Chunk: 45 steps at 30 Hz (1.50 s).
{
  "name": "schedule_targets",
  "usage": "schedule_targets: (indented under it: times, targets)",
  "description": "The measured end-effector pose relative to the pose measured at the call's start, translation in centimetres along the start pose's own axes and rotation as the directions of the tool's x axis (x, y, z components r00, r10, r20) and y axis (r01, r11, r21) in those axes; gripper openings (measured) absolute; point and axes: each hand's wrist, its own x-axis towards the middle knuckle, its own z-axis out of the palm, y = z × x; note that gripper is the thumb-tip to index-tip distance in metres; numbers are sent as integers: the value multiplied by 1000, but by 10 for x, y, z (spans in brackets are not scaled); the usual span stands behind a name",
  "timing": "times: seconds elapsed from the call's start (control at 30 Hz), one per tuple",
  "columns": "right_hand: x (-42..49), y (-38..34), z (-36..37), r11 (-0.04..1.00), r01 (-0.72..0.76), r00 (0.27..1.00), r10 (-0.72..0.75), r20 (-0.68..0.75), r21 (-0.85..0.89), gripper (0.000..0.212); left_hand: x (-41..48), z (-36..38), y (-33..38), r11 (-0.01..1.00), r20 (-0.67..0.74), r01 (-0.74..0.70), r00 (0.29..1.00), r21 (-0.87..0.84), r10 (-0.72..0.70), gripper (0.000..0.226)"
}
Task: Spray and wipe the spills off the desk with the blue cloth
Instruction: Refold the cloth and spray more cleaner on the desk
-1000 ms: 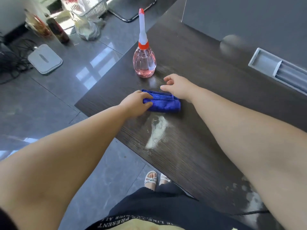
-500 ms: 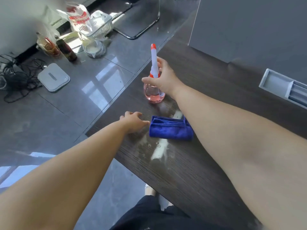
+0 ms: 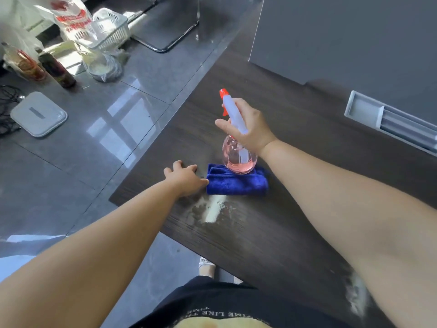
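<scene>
Half a second back the spray bottle (image 3: 239,159) stood on the bench (image 3: 283,102) beyond the blue cloth (image 3: 236,184), with the right hand (image 3: 248,129) just closing on its neck. Now that hand has brought it nearer. The pink base shows over the cloth's far edge, and I cannot tell whether it touches the cloth. The bottle leans, its red-tipped nozzle pointing up and to the far left. A second ago the left hand (image 3: 185,177) pinched the cloth's left end. It has since let go and sits much as it did half a second back.

The right hand is wrapped round the white neck of the bottle, thumb stretched out to the left, forearm coming in from the near right. The left hand lies palm down on the bench with its fingers loosely spread and holding nothing, thumb side just beside the cloth's left end.

The cloth is folded and lies flat near the bench's left corner. A pale spill (image 3: 212,210) lies just on the near side of it, close to the bench's edge. A second smear (image 3: 356,297) shows at the near right, partly behind the right forearm. The left hand is close to the left edge, and past it is the tiled floor (image 3: 82,162). Bare bench runs far and right of the bottle, up to a grey panel (image 3: 343,36) and a recessed grey tray (image 3: 387,119).
</scene>
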Motion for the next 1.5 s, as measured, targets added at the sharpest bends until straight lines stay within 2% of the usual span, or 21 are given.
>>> schedule_targets:
  times: [0.07,0.2,0.27,0.33,0.4,0.47,0.6,0.67,0.77,0.8,0.9,1.03,1.17,1.27,1.3,1.37,1.5]
  targets:
    - [-11,4,-10,1000,-14,1000,15,26,-18,40,-1,2,-2,1000,-19,-16,1000,11,16,62]
    - [-31,10,-34,991,39,995,-27,95,-130,49,-9,16,-11,997,-58,-76,995,23,77,64]
    - [-44,10,-47,998,-36,988,44,146,-54,46,-17,27,-11,994,-120,-106,987,19,107,65]
    - [-59,8,-56,981,-177,954,150,259,85,42,-25,38,-7,989,-172,-148,974,28,150,67]
    - [-71,11,-62,946,-306,890,244,384,108,26,-31,50,-1,984,-198,-174,964,36,178,71]
    - [-82,15,-63,909,-415,799,342,495,41,19,-36,61,3,986,-210,-164,963,36,167,76]
    - [-103,21,-47,847,-519,608,459,647,-114,10,-43,78,2,994,-219,-113,969,8,112,81]
    - [-108,24,-37,831,-535,581,492,648,-151,17,-47,82,2,995,-217,-95,971,20,97,82]
    - [-109,25,-26,796,-577,568,551,612,-182,13,-50,81,2,994,-208,-90,973,64,101,87]
    - [-107,25,-24,785,-586,555,569,607,-200,19,-50,79,2,992,-201,-88,974,85,104,89]
    - [-105,15,-16,789,-568,544,572,614,-232,22,-50,71,3,986,-175,-79,979,147,105,95]
    - [-101,8,-6,786,-561,561,591,580,-259,47,-50,64,7,974,-133,-84,985,210,114,101]
    - [-100,5,-6,782,-527,550,612,568,-332,39,-52,63,6,965,-110,-85,987,246,115,107]
    - [-100,7,-11,749,-568,534,651,539,-341,29,-52,62,5,962,-101,-90,988,258,120,108]
    - [-100,9,-13,738,-592,544,663,514,-324,27,-52,61,6,961,-95,-92,988,261,120,108]
    - [-99,13,-19,720,-623,570,686,452,-306,37,-52,59,6,960,-82,-100,989,261,125,109]
    - [-102,18,-31,720,-603,604,693,393,-343,50,-52,57,6,961,-69,-111,989,254,132,111]
